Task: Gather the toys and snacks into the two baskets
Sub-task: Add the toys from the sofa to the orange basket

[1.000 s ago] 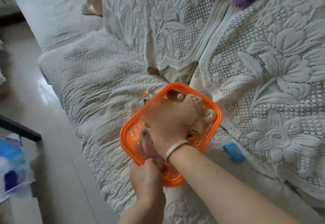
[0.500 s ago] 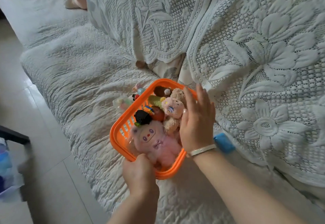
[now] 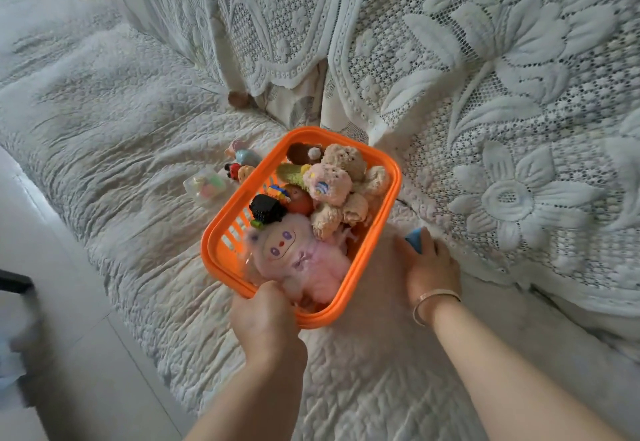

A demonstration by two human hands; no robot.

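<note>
An orange basket (image 3: 381,219) sits on the white quilted sofa seat, holding a pink plush doll (image 3: 298,257), beige plush bears (image 3: 346,184), a black block toy (image 3: 266,210) and other small toys. My left hand (image 3: 265,323) grips the basket's near rim. My right hand (image 3: 429,267) lies to the right of the basket with its fingers around a small blue object (image 3: 415,239), mostly hidden. Left of the basket lie a clear packet of pastel sweets (image 3: 206,186) and small figurines (image 3: 242,163).
Lace-covered back cushions (image 3: 485,94) rise right behind the basket. A small brown round thing (image 3: 237,99) lies at the cushion gap. The sofa's front edge drops to a tiled floor (image 3: 52,302) at the left, where a dark table edge (image 3: 14,281) shows.
My right hand left the inside of the basket, moved over its right rim and came down on the blue object beside it. The left hand kept hold of the near rim.
</note>
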